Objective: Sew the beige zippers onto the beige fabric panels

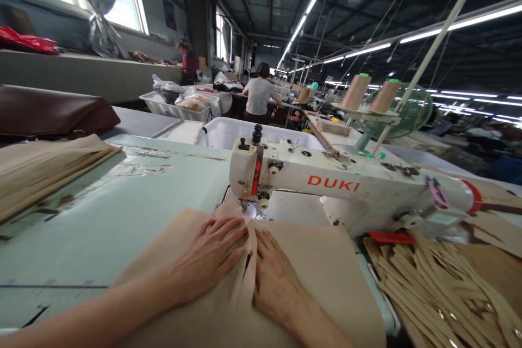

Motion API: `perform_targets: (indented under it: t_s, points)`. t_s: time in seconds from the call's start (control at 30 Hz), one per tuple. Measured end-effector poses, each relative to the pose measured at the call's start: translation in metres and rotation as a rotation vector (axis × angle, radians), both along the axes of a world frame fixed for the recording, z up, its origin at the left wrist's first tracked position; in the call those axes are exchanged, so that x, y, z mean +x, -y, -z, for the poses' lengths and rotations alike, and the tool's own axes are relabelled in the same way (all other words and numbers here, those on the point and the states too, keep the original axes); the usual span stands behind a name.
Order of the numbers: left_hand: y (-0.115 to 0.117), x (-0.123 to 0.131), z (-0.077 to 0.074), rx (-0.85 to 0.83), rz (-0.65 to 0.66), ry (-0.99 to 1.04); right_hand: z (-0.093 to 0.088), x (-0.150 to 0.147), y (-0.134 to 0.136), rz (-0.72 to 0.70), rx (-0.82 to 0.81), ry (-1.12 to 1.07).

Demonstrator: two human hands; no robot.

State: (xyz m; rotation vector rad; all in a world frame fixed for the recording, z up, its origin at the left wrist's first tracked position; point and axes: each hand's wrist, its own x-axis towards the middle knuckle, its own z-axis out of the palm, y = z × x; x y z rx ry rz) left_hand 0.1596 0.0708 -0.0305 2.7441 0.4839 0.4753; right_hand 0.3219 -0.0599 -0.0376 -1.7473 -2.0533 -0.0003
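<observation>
A large tan sheet of fabric or leather (318, 261) lies over the front of the sewing machine (293, 168), with a raised seam running toward the needle. My left hand (212, 253) rests on the sheet just left of that seam, fingers stretched toward the presser foot. On the seam's other side my right hand (277, 277) lies flat, its fingers pointing the same way. Both hands press the material down close in front of the needle area. The needle tip is hard to make out beside a small bright light.
Folded tan pieces (49, 168) and a dark brown leather item (53, 111) lie at left. Several tan straps (440, 288) are heaped at right. Two thread cones (356, 92) stand behind the machine, near a green fan (411, 111). A white bin (216, 128) stands behind; co-workers sit farther back.
</observation>
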Motion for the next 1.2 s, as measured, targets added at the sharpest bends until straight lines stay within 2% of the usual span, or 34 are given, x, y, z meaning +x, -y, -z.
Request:
perform_targets:
  t_s: [0.1,0.2,0.27,0.33,0.57,0.77,0.93,1.2]
  points:
    - [-0.024,0.011,0.000,0.093,-0.013,0.071,0.001,-0.001,-0.001,-0.011,0.015,-0.011]
    - [-0.045,0.020,-0.001,0.108,-0.060,0.101,-0.001,-0.001,-0.002,0.007,-0.017,-0.001]
    - [-0.051,0.022,-0.001,0.099,-0.065,0.096,-0.004,-0.002,-0.002,0.014,-0.050,0.007]
    - [-0.048,0.019,-0.001,0.074,-0.052,0.077,-0.005,-0.002,-0.002,0.012,-0.065,0.005]
    - [-0.013,-0.008,0.002,0.010,-0.043,0.027,-0.004,-0.001,-0.003,-0.001,-0.047,0.010]
    - [-0.011,-0.010,0.008,0.009,-0.023,0.022,-0.001,0.001,-0.003,-0.002,-0.053,0.048]
    - [-0.007,-0.014,0.014,0.078,-0.005,0.005,0.000,0.001,-0.003,-0.001,-0.034,0.064]
    - [-0.006,-0.014,0.013,0.142,0.003,0.012,0.001,0.001,-0.003,0.000,-0.017,0.067]
